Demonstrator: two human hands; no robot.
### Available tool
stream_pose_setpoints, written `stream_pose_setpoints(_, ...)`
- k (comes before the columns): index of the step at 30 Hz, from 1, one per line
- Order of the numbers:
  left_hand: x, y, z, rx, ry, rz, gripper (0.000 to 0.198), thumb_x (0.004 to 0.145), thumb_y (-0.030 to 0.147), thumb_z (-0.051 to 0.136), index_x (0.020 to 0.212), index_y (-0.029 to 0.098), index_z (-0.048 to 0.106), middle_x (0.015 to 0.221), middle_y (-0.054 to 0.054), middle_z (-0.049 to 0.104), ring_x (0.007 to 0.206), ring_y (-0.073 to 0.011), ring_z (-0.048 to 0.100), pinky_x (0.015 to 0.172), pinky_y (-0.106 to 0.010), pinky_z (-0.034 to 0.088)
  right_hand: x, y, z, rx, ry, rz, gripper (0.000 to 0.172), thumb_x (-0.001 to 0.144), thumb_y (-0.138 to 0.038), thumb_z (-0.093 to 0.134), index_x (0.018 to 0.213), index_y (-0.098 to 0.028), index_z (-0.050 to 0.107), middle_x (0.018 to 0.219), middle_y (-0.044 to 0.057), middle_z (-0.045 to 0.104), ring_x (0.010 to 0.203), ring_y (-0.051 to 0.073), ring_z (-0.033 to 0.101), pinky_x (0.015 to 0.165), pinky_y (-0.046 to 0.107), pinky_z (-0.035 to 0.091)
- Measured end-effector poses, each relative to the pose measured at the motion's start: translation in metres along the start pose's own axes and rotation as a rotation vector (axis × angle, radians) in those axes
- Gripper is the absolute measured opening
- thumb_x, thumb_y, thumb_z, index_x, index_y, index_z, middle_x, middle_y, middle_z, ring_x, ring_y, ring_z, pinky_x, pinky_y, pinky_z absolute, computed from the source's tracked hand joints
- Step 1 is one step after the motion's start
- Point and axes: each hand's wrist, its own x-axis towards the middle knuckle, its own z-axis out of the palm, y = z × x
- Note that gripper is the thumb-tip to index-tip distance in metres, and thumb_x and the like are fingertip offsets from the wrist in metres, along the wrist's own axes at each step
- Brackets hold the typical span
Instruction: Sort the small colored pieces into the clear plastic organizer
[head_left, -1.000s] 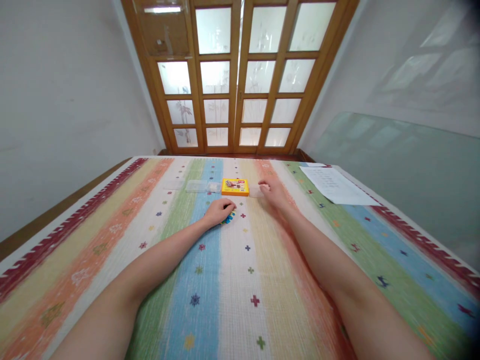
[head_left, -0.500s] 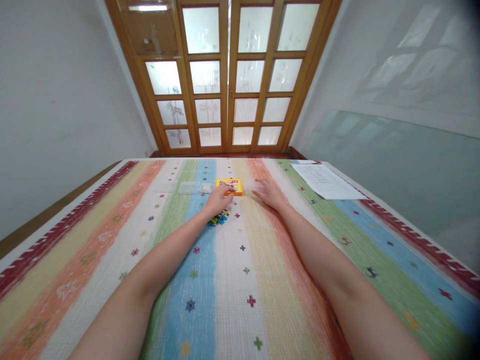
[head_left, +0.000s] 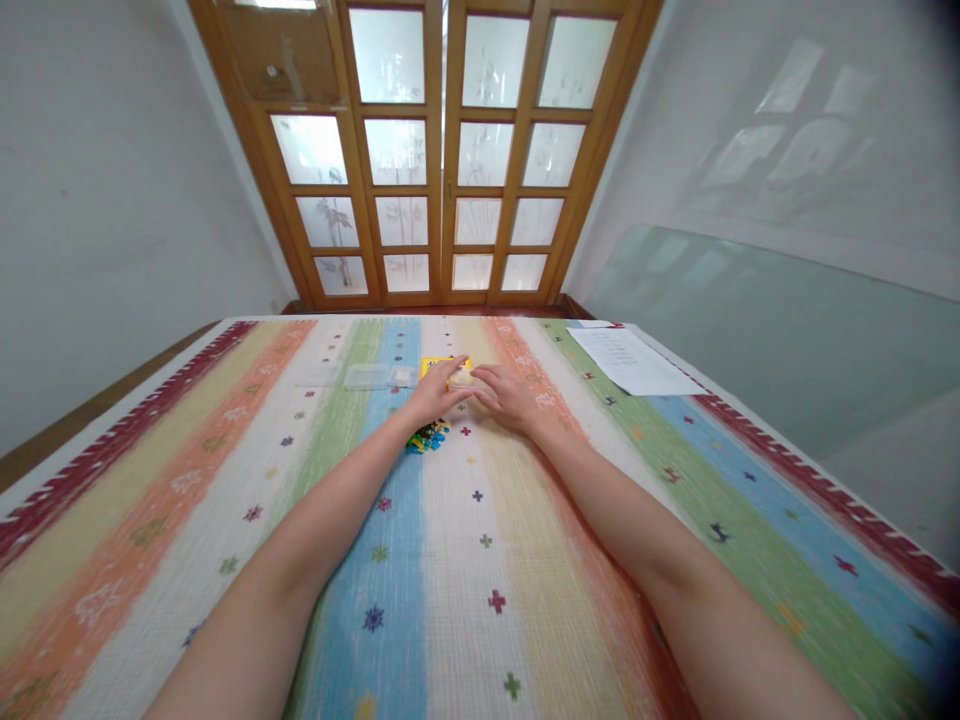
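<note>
At the far middle of the table my left hand [head_left: 433,393] and my right hand [head_left: 508,396] meet. Thumbs and fingers bend around the two sides of a small clear plastic box [head_left: 460,381]. Just behind it lies a yellow printed box [head_left: 429,365], partly covered by my left hand. Close below my left wrist is a pile of small colourful pieces [head_left: 428,437], mainly blue, green and yellow; the wrist hides part of it. Their exact kind is too small to tell.
Left of the hands, clear plastic containers [head_left: 366,377] sit in a row on the striped tablecloth [head_left: 480,540]. A printed white sheet [head_left: 628,360] lies at the far right. Beyond the table stand wooden doors with glass panes [head_left: 480,150].
My right hand has moved left to meet my left hand. My left hand has come off the yellow box's front, and the clear plastic box is now between both hands.
</note>
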Motion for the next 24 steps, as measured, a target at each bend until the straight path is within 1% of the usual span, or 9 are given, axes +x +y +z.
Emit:
stream_pose_setpoints(3,-0.005,0.006,0.000,0.034,-0.009,0.019,0.066,0.095,0.044,0.066,0.153,0.027,0.043,0.150,-0.015,0.053,0.137,-0.0301,0.052,0.118,-0.054,0.039,-0.003,0.003,0.005,-0.046,0.018,-0.053,0.040,0.103,-0.042,0.053,0.137,-0.024,0.060,0.134,0.014,0.064,0.124,0.029,0.060,0.106,0.050,0.051)
stream_pose_setpoints(5,-0.007,0.010,0.001,0.044,-0.015,0.040,0.068,0.094,0.041,0.068,0.155,0.028,0.041,0.151,-0.014,0.052,0.137,-0.0304,0.052,0.118,-0.055,0.038,-0.006,0.004,0.007,-0.071,0.048,-0.048,0.037,0.103,-0.042,0.051,0.133,-0.023,0.063,0.129,0.014,0.067,0.119,0.028,0.063,0.102,0.047,0.053)
stream_pose_setpoints(9,-0.010,0.015,0.002,0.021,-0.031,0.044,0.086,0.087,0.035,0.076,0.160,0.028,0.031,0.149,-0.016,0.051,0.133,-0.0313,0.053,0.117,-0.057,0.039,-0.008,0.002,0.003,-0.106,0.101,0.048,0.035,0.107,-0.040,0.042,0.119,-0.021,0.068,0.109,0.012,0.074,0.101,0.025,0.069,0.090,0.039,0.056)
stream_pose_setpoints(12,-0.010,0.019,0.001,0.001,-0.037,0.045,0.094,0.087,0.032,0.075,0.163,0.030,0.021,0.152,-0.015,0.046,0.134,-0.0306,0.052,0.118,-0.056,0.039,-0.006,0.002,0.001,-0.070,0.097,0.114,0.039,0.107,-0.047,0.040,0.119,-0.022,0.068,0.110,0.011,0.074,0.101,0.025,0.070,0.089,0.037,0.055)
stream_pose_setpoints(15,-0.010,0.024,-0.001,0.028,-0.025,0.058,0.098,0.087,0.029,0.074,0.165,0.032,0.014,0.158,-0.015,0.038,0.144,-0.0309,0.041,0.122,-0.055,0.034,-0.002,0.008,0.003,0.067,0.206,0.323,0.050,0.105,-0.060,0.036,0.123,-0.023,0.064,0.109,0.010,0.074,0.094,0.025,0.072,0.082,0.037,0.057)
stream_pose_setpoints(17,-0.009,0.027,0.000,0.051,-0.037,0.071,0.098,0.086,0.028,0.074,0.164,0.033,0.016,0.158,-0.014,0.036,0.148,-0.0310,0.036,0.124,-0.055,0.032,0.000,0.015,0.005,0.201,0.292,0.469,0.056,0.102,-0.067,0.036,0.126,-0.023,0.060,0.101,0.008,0.073,0.081,0.023,0.073,0.072,0.035,0.058)
stream_pose_setpoints(19,-0.009,0.028,0.002,0.065,-0.063,0.084,0.095,0.085,0.028,0.076,0.163,0.034,0.022,0.157,-0.013,0.036,0.149,-0.0309,0.035,0.124,-0.055,0.032,0.002,0.022,0.008,0.318,0.341,0.546,0.057,0.099,-0.070,0.039,0.125,-0.023,0.058,0.095,0.006,0.071,0.072,0.021,0.072,0.064,0.032,0.056)
stream_pose_setpoints(21,-0.009,0.026,0.005,0.065,-0.065,0.084,0.089,0.085,0.028,0.076,0.160,0.033,0.030,0.156,-0.012,0.037,0.149,-0.0305,0.035,0.124,-0.054,0.032,0.003,0.026,0.009,0.381,0.354,0.571,0.055,0.098,-0.070,0.042,0.123,-0.023,0.058,0.093,0.005,0.070,0.069,0.020,0.071,0.061,0.031,0.055)
stream_pose_setpoints(24,-0.009,0.018,0.007,0.052,-0.003,0.037,0.080,0.086,0.032,0.076,0.157,0.030,0.038,0.153,-0.013,0.040,0.146,-0.0299,0.039,0.123,-0.052,0.034,0.003,0.024,0.009,0.359,0.362,0.547,0.048,0.098,-0.064,0.046,0.122,-0.023,0.058,0.098,0.006,0.070,0.078,0.022,0.071,0.066,0.034,0.057)
